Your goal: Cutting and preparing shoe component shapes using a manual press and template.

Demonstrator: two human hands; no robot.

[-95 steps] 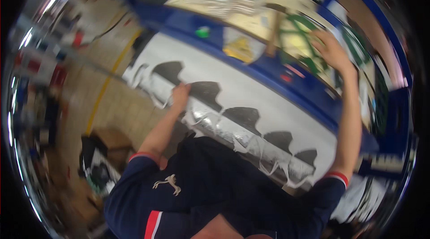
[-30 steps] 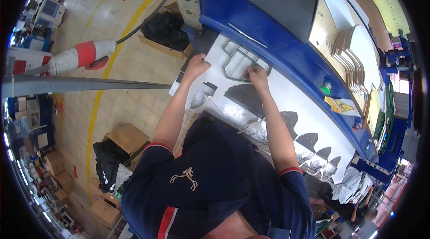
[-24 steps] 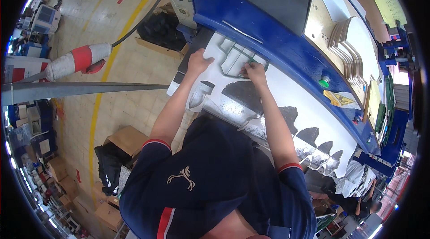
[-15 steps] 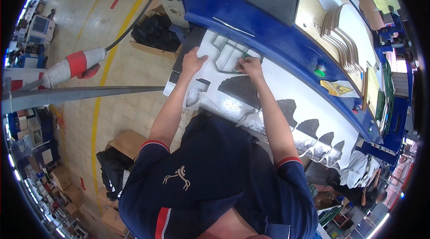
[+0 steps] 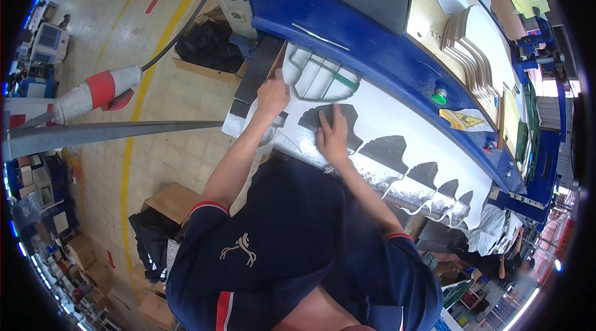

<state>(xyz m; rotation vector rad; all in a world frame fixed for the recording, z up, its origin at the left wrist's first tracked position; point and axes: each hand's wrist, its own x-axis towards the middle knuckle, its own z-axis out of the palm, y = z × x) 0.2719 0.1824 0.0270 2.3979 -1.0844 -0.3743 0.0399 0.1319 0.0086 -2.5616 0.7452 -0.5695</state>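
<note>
A white sheet [image 5: 379,117] lies across the machine's bed, with several cut-out shapes through which a dark surface shows. On its far left part rests a cutting die [image 5: 329,83], a metal outline with green cross bars. My left hand [image 5: 273,96] is at the sheet's left edge, fingers curled and seeming to grip it; the fingertips are partly hidden. Nearer to me, my right hand [image 5: 334,135] lies over the large cut-out [image 5: 316,119], holding nothing, its fingers spread and pointing away from me. It is just below the die and apart from it.
A blue machine beam [image 5: 379,39] with a green button [image 5: 439,94] runs behind the sheet. Stacked curved boards [image 5: 465,52] stand at the far right. A grey bar [image 5: 118,129] and a red-and-white plug [image 5: 99,90] are on the left. Cardboard boxes [image 5: 174,202] sit on the floor.
My right hand has let go of the die and come back toward me onto the large cut-out. My left hand has shifted slightly nearer to me along the sheet's edge, its fingers more curled.
</note>
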